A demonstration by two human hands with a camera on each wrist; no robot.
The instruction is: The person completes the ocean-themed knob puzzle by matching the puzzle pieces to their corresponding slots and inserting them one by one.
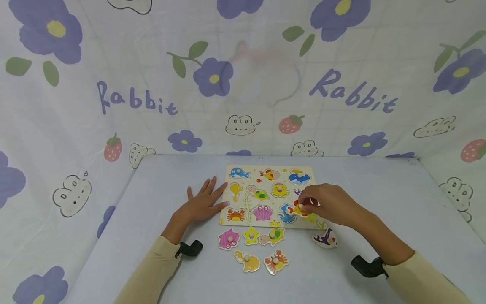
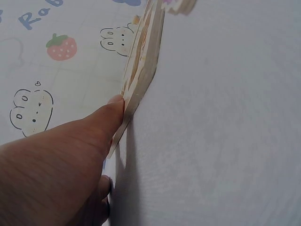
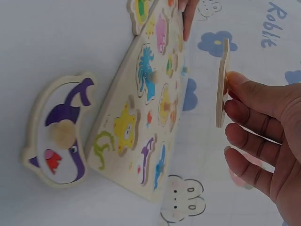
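A wooden peg puzzle board with sea-animal pictures lies on the table. My left hand rests at its left side, fingers spread and straight; in the left wrist view the thumb touches the board's edge. My right hand pinches a red and yellow fish puzzle piece above the board's lower right. Edge-on in the right wrist view, that fish piece sits against the fingertips, its knob mostly hidden. The blue squid piece, yellow octopus piece and blue whale piece are in the board.
Before the board lie a pink shell piece, star piece, turtle piece, seahorse piece and crab piece. A purple and white whale piece lies beside the board's near right corner. Patterned cloth hangs behind.
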